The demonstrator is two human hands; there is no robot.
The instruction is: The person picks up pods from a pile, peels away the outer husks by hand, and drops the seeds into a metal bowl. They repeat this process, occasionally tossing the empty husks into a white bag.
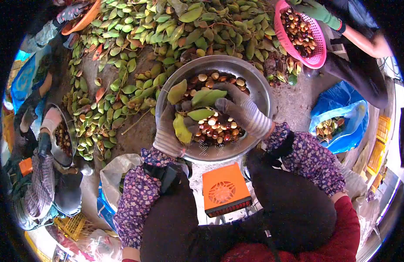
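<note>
A round metal basin (261, 94) rests across my knees, holding brown and pale nuts (217, 129). Over its left side, my gloved left hand (173, 126) has its fingers wrapped round several green pods (200, 114) with leaf-like flaps. My gloved right hand (241, 107) reaches in from the right, its bent fingertips against the upper pod (208, 97). Both gloves are dark at the fingers and striped at the wrist.
Green pods (119, 56) cover the ground ahead. People with a pink basket (323, 43), an orange basket (86, 19) and a metal bowl (71, 131) sit around. A blue bag (341, 98) lies right; an orange device (226, 187) is between my legs.
</note>
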